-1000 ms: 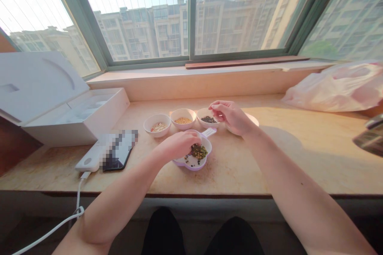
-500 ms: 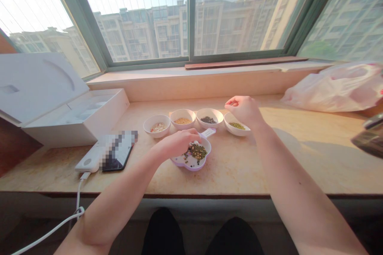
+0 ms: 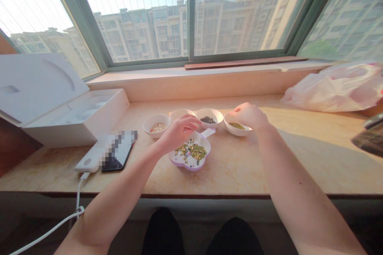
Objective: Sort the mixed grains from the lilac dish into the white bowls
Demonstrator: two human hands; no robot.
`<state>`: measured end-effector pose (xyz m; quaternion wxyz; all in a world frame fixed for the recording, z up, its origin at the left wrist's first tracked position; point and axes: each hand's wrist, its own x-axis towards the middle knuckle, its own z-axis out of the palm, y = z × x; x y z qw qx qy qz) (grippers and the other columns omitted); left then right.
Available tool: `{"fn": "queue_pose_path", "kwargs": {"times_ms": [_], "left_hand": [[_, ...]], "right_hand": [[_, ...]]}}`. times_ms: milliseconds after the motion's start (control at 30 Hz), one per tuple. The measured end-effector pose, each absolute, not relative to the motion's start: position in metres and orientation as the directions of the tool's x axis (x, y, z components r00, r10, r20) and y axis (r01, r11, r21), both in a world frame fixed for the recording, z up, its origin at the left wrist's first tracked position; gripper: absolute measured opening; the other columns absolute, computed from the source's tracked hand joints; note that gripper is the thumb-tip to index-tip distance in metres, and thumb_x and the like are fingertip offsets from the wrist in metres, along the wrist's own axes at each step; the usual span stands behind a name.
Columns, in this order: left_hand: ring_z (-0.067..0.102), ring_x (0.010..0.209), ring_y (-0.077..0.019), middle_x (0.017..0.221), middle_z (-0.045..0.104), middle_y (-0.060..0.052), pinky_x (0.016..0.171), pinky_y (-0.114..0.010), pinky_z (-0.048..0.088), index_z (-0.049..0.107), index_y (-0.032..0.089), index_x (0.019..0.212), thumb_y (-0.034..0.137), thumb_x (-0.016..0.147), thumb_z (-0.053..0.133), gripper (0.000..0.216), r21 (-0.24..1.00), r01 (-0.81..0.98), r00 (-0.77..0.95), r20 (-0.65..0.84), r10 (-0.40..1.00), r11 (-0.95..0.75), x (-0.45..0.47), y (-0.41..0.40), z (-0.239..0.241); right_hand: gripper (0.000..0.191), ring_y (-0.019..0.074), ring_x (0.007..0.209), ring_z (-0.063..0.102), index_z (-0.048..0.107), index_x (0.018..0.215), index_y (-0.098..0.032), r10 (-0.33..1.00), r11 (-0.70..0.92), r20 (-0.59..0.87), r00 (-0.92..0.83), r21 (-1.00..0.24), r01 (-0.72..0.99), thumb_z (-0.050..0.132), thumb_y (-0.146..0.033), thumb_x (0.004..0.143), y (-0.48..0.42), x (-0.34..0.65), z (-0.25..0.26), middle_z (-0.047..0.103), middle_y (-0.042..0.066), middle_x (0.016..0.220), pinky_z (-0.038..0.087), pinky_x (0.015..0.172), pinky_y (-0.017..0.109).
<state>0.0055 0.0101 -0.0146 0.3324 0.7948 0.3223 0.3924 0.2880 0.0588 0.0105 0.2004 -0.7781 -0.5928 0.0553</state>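
A lilac dish [image 3: 179, 162] with a handle holds mixed green, yellow and dark beans on the counter. Behind it stand several small white bowls: one with pale and red bits [image 3: 156, 124], one partly hidden [image 3: 178, 113], one with black seeds [image 3: 209, 117], one with green beans [image 3: 237, 126]. My left hand [image 3: 176, 132] hovers between the lilac dish and the partly hidden bowl, fingertips pinched together. My right hand [image 3: 250, 115] rests over the rim of the green-bean bowl, fingers curled downward and closed. What either hand holds is too small to see.
An open white box [image 3: 74, 115] sits at the left. A phone [image 3: 117, 155] lies on a white power bank [image 3: 89, 161] with a cable [image 3: 60, 223] hanging off the counter edge. A plastic bag [image 3: 335, 87] lies at the right, and a dark metal object [image 3: 369, 139] at the right edge.
My left hand lifted out of the lilac dish toward the back bowls. My right hand went from the black-seed bowl to the green-bean bowl and came down onto its rim.
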Motion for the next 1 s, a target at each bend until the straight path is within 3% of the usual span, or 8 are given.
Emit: {"fn": "queue_pose_path", "kwargs": {"times_ms": [100,233,400,567,733,900,1000], "left_hand": [[0.072,0.102,-0.0187,0.116,0.071,-0.010,0.084,-0.030,0.059,0.069,0.017,0.119,0.008,0.082,0.064,0.039,0.911,0.090,0.436,0.327,0.839,-0.401,0.006,0.009,-0.011],[0.071,0.111,-0.0217,0.118,0.073,-0.010,0.090,-0.034,0.059,0.067,0.020,0.123,0.011,0.078,0.071,0.046,0.974,-0.035,0.383,0.218,0.898,-0.222,0.005,0.008,-0.006],[0.070,0.116,-0.0243,0.125,0.071,-0.012,0.096,-0.039,0.057,0.066,0.020,0.124,0.011,0.075,0.074,0.050,0.985,-0.097,0.343,0.166,0.925,-0.140,0.003,0.010,-0.006],[0.072,0.114,-0.0260,0.124,0.072,-0.014,0.101,-0.042,0.055,0.065,0.018,0.124,0.009,0.071,0.078,0.056,0.990,-0.115,0.284,0.117,0.952,-0.087,0.005,0.012,-0.007],[0.074,0.105,-0.0252,0.110,0.076,-0.012,0.102,-0.044,0.054,0.063,0.014,0.126,0.007,0.068,0.077,0.059,0.998,-0.058,0.283,0.043,0.958,-0.028,0.006,0.015,-0.012],[0.071,0.110,-0.0244,0.125,0.071,-0.014,0.100,-0.041,0.056,0.064,0.015,0.123,0.010,0.072,0.075,0.053,0.996,-0.037,0.302,0.087,0.949,-0.079,0.006,0.013,-0.011],[0.070,0.110,-0.0223,0.131,0.067,-0.015,0.095,-0.038,0.058,0.063,0.016,0.124,0.012,0.079,0.070,0.046,0.988,0.009,0.292,0.143,0.946,-0.152,0.004,0.011,-0.008]], "right_hand": [[0.015,0.0247,0.079,0.066,0.077,0.081,-0.020,0.938,-0.029,0.282,0.201,-0.516,0.856,0.066,-0.030,0.084,0.058,0.278,0.009,0.075,0.010,0.083,0.046,0.072,0.036],[0.021,0.0226,0.079,0.067,0.077,0.083,-0.017,0.898,0.233,0.433,0.085,-0.628,0.742,0.064,-0.033,0.086,0.054,0.257,0.008,0.076,0.009,0.081,0.046,0.073,0.034],[0.027,0.0196,0.073,0.064,0.078,0.091,-0.017,0.892,0.439,0.429,-0.144,-0.743,0.506,0.066,-0.040,0.088,0.041,0.229,0.001,0.073,0.006,0.077,0.046,0.067,0.032],[0.032,0.0156,0.066,0.060,0.080,0.102,-0.019,0.830,0.468,0.320,-0.457,-0.845,0.259,0.076,-0.044,0.083,0.031,0.208,-0.016,0.069,0.003,0.074,0.046,0.060,0.029],[0.030,0.0173,0.068,0.060,0.083,0.096,-0.019,0.833,0.470,0.316,-0.455,-0.837,0.281,0.076,-0.046,0.084,0.032,0.199,-0.029,0.073,0.005,0.074,0.046,0.061,0.031],[0.027,0.0197,0.076,0.063,0.084,0.091,-0.020,0.825,0.499,0.346,-0.447,-0.817,0.290,0.076,-0.046,0.084,0.030,0.199,-0.025,0.078,0.009,0.089,0.049,0.066,0.033],[0.028,0.0175,0.071,0.060,0.083,0.086,-0.020,0.848,0.469,0.326,-0.419,-0.830,0.303,0.078,-0.047,0.083,0.027,0.200,-0.019,0.077,0.008,0.086,0.046,0.063,0.031]]}}
